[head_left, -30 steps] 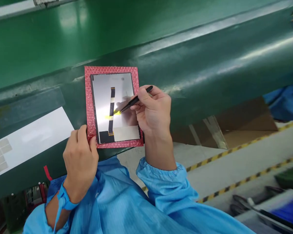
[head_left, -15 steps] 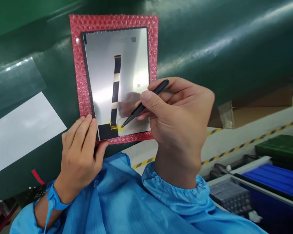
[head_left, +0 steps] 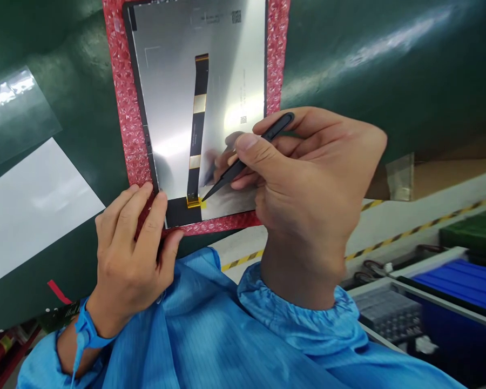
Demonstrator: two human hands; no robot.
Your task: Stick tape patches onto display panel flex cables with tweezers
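Note:
A display panel lies with its silvery back up on red bubble wrap. Down its middle runs a black flex cable with two pale bands. The cable's lower end has a gold connector on a black strip. My left hand rests at the panel's lower left corner, fingers spread along the edge and wrap. Pinched in my right hand are black tweezers. Their tip points down beside the connector, at a small yellow patch; whether it touches is unclear.
On the green table lie a white sheet, a clear film and a red strip to the left. Right of the table are a cardboard box and blue bins. Yellow-black tape marks the floor.
The view has shifted, and the panel looks larger and nearer. The tweezers' tip has moved slightly up and left toward the connector. My left hand stays at the corner.

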